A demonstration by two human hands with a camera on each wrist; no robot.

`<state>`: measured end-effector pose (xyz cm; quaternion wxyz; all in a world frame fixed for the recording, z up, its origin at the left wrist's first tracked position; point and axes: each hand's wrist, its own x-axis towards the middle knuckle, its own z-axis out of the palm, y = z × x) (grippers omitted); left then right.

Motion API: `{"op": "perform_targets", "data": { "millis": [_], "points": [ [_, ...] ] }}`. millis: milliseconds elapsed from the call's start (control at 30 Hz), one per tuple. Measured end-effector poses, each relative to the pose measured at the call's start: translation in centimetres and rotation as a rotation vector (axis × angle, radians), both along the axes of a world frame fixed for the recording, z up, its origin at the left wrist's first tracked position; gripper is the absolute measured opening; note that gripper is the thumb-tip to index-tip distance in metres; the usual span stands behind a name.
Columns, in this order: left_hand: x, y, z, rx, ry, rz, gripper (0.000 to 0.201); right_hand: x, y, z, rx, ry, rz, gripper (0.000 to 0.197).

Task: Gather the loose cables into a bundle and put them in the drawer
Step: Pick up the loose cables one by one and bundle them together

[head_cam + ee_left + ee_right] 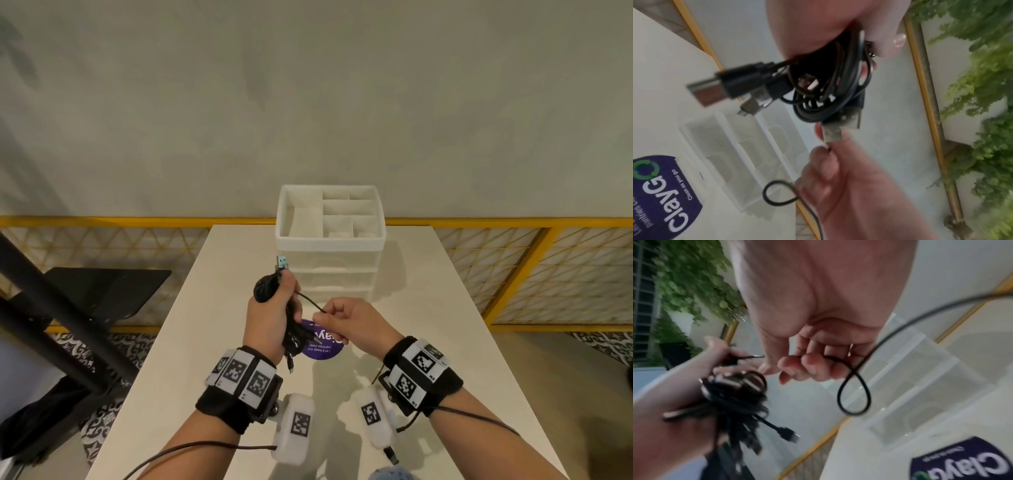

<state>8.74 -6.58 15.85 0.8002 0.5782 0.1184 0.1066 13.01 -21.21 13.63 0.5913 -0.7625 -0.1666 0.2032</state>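
Observation:
My left hand (270,315) grips a bundle of black cables (294,337) above the white table (212,342); several plugs hang out below the fist and a light blue USB plug (282,263) sticks up above it. In the left wrist view the bundle (830,91) is coiled loops with USB plugs poking out. My right hand (342,322) pinches a thin black cable (311,303) that runs taut from the bundle; its slack forms a loop (855,395) below the right hand's fingers (807,368). The white plastic drawer unit (330,270) stands behind the hands, drawers closed.
The drawer unit's top tray (284,219) has open dividers. A round purple sticker (323,342) lies on the table under the hands. A black frame and shelf (102,294) stand left of the table. A yellow-framed railing (513,267) runs behind.

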Motion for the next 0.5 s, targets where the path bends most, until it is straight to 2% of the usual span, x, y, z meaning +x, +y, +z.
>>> {"op": "perform_targets", "data": {
  "millis": [133,200,267,367,433,500],
  "points": [
    [0.4,0.7,0.8,-0.095,-0.074,0.062,0.039,0.4,-1.6,-2.7,-0.038,0.028,0.019,0.014],
    [0.4,1.1,1.4,-0.209,-0.099,0.063,0.042,0.5,-2.3,-3.7,-0.068,0.037,0.039,0.015],
    [0.5,1.5,1.9,-0.331,-0.131,0.048,0.038,0.4,-2.9,-4.2,-0.099,0.038,0.042,0.017],
    [0.7,1.6,2.2,-0.369,-0.119,0.105,0.039,0.2,-3.1,-4.2,-0.135,0.044,0.048,0.019],
    [0.9,1.6,2.0,-0.376,-0.067,0.199,0.039,0.1,-2.8,-3.9,-0.24,0.019,0.055,0.019],
    [1.1,1.8,1.8,-0.365,-0.002,0.311,0.038,0.1,-2.4,-3.1,-0.428,-0.073,0.102,0.021]
  ]
}}
